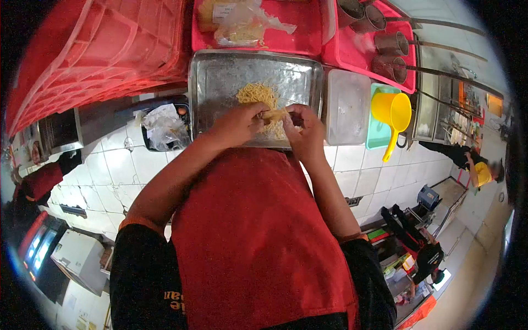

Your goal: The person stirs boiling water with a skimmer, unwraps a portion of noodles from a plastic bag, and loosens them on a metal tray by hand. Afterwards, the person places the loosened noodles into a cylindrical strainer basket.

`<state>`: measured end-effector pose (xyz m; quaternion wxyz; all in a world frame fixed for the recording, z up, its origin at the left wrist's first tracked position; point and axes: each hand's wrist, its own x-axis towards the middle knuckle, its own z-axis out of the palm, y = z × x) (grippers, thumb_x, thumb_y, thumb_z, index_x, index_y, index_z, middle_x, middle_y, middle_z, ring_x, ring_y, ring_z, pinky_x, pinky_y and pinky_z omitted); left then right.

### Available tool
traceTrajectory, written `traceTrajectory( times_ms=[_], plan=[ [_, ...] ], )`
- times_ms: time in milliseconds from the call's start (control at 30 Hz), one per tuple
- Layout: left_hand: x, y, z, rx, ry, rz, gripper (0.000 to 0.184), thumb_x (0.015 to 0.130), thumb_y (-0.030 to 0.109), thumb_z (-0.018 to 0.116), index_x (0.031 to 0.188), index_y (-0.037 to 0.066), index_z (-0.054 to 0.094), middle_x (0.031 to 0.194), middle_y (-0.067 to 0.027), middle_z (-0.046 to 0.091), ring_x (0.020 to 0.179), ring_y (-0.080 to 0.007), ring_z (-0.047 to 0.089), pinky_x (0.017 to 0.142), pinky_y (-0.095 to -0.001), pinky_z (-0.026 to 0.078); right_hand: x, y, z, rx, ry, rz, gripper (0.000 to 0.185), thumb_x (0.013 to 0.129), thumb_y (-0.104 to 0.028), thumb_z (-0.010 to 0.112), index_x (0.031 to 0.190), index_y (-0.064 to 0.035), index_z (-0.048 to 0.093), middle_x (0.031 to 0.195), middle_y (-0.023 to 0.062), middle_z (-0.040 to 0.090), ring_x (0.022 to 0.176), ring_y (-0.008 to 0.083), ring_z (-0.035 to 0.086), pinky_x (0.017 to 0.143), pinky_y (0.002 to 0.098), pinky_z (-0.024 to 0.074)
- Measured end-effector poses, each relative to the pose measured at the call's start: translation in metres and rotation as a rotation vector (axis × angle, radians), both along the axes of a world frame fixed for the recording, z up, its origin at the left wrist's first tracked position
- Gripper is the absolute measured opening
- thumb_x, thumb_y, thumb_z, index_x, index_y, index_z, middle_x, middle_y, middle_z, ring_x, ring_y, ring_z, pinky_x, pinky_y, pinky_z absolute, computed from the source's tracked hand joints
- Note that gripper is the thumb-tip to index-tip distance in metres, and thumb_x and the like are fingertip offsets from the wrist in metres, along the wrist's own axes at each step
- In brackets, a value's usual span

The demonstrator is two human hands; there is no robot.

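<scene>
Both hands are raised over a shallow metal tray [214, 82] in front of my red apron. A small clump of yellow noodles [275, 114] is stretched between my fingertips. My left hand [242, 124] pinches its left end, and my right hand [306, 131] grips the right end with curled fingers. Beneath and beyond the hands, a loose pile of noodles [257, 93] lies on the tray, partly covered by the fingers.
Behind the tray, a pink crate [302, 33] holds plastic bags of noodles [239, 25]. A lidded clear container [348, 107] and a yellow dipper [391, 110] stand at right, with long-handled metal strainers [391, 44] beyond. Red crates [126, 49] rise at left. Other people work farther off.
</scene>
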<state>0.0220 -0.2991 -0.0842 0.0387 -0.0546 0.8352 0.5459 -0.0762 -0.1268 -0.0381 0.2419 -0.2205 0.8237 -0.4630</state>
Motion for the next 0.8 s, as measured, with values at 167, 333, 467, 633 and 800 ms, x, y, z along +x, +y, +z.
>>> traceTrajectory(
  times_ms=[167,333,467,633,800],
  plan=[
    [-0.001,0.0,0.002,0.113,-0.082,0.064,0.026,0.084,0.017,0.063,0.105,0.004,0.055,0.095,-0.0199,0.063,0.091,-0.0394,0.062,0.075,-0.0442,0.047,0.002,0.002,-0.008,-0.049,0.005,0.081,0.023,0.087,-0.009,0.066,0.108,-0.0008,0.062,0.091,0.0151,0.067,0.077,0.0208,0.065,0.069,0.0319,0.0508],
    [-0.002,0.004,-0.003,0.018,0.118,0.038,0.026,0.082,0.016,0.066,0.099,0.002,0.054,0.09,-0.0196,0.061,0.088,-0.0383,0.061,0.075,-0.0426,0.047,0.003,-0.001,0.006,-0.068,0.178,0.069,0.024,0.087,-0.009,0.066,0.108,0.0003,0.061,0.094,0.0167,0.065,0.08,0.0282,0.064,0.073,0.0347,0.0508],
    [-0.007,0.003,-0.012,0.083,-0.11,-0.066,0.035,0.085,0.015,0.068,0.115,0.0,0.056,0.107,-0.019,0.064,0.105,-0.0344,0.062,0.09,-0.0399,0.048,0.003,0.002,0.009,0.001,0.19,0.194,0.024,0.086,-0.004,0.063,0.11,0.0002,0.059,0.097,0.018,0.062,0.083,0.0297,0.063,0.074,0.0359,0.0505],
    [-0.006,0.003,0.009,0.04,-0.208,0.017,0.039,0.086,0.013,0.066,0.121,0.002,0.055,0.108,-0.0183,0.064,0.106,-0.0341,0.062,0.091,-0.0405,0.048,0.002,-0.001,0.019,-0.118,0.191,0.053,0.028,0.085,0.001,0.062,0.113,-0.0006,0.056,0.103,0.0176,0.062,0.086,0.0284,0.065,0.075,0.0327,0.0519],
    [-0.013,0.01,0.001,0.302,-0.025,-0.015,0.037,0.087,0.011,0.063,0.123,0.002,0.055,0.108,-0.0181,0.066,0.104,-0.032,0.063,0.09,-0.0405,0.048,0.005,0.002,0.002,-0.092,0.099,0.182,0.028,0.085,0.0,0.063,0.112,0.0006,0.056,0.103,0.0171,0.063,0.085,0.0269,0.065,0.075,0.0325,0.0522]
  ],
)
